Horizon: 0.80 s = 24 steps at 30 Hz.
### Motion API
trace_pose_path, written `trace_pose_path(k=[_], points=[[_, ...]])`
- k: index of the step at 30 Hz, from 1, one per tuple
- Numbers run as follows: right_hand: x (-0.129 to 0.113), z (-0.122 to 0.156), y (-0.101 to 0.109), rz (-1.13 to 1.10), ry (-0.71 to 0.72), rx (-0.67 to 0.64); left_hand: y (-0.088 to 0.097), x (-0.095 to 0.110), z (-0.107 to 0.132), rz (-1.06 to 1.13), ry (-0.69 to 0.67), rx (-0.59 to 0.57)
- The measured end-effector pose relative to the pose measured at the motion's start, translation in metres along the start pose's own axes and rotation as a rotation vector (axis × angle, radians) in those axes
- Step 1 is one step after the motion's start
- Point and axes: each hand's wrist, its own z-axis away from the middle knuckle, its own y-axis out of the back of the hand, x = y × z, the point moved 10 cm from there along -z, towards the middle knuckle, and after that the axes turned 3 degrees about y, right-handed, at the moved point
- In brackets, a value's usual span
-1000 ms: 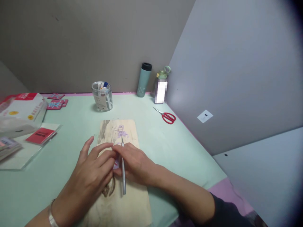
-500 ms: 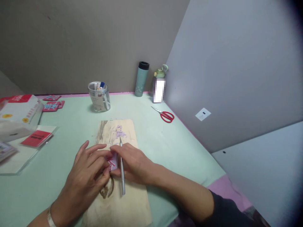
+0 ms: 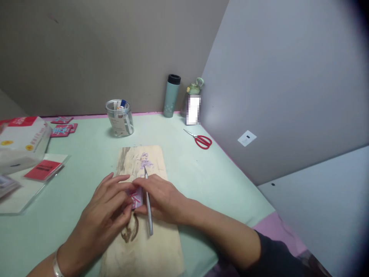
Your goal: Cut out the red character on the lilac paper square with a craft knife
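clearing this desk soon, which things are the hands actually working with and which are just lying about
In hand:
- left hand and right hand, both on the pink piece
- knife, held in the right hand
- wooden board under them

Lying about:
- scissors
- jar of pens
- flask
- green bottle
- red packets
- pink cards
- white bag

No legible text or labels.

Left hand (image 3: 111,209) against right hand (image 3: 163,196), both curled.
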Motion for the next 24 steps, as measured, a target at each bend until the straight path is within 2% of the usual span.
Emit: trace_pose_path(k=[5,9,15,24], points=[[0.005,0.000,-0.005,-0.007,-0.058,-0.053,0.000,0.010,-0.003,-0.155,-0.120,-0.075],[0.007,0.001,-0.007,-0.023,-0.071,-0.059,0.001,0.011,-0.008,-0.245,-0.116,-0.095],[0.003,0.001,-0.003,-0.012,-0.036,-0.022,0.007,0.009,-0.010,-0.203,-0.058,-0.046],[0.006,-0.001,-0.007,-0.015,-0.063,-0.056,0.002,0.014,-0.015,-0.253,-0.120,-0.080]])
